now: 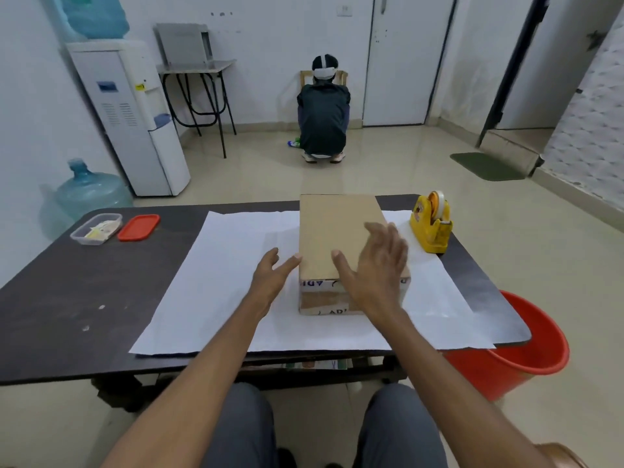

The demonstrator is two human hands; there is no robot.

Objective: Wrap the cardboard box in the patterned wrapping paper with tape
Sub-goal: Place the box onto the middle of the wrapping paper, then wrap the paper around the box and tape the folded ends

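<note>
The dark table (67, 298) carries the wrapping paper (219, 282), spread flat with its white side up; the cardboard box (334, 231) sits on the sheet right of its middle, long axis running straight away from the person; both hands are open and hold nothing, the left hand (270, 275) just beside the box's near left edge, the right hand (374, 265) over its near top, so nearer; the tape dispenser (432, 221) stands to the box's right

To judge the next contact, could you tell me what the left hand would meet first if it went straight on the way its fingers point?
Probably the box: the left hand points forward and right at its left side and is nearly touching it, though depth is hard to judge.
</note>
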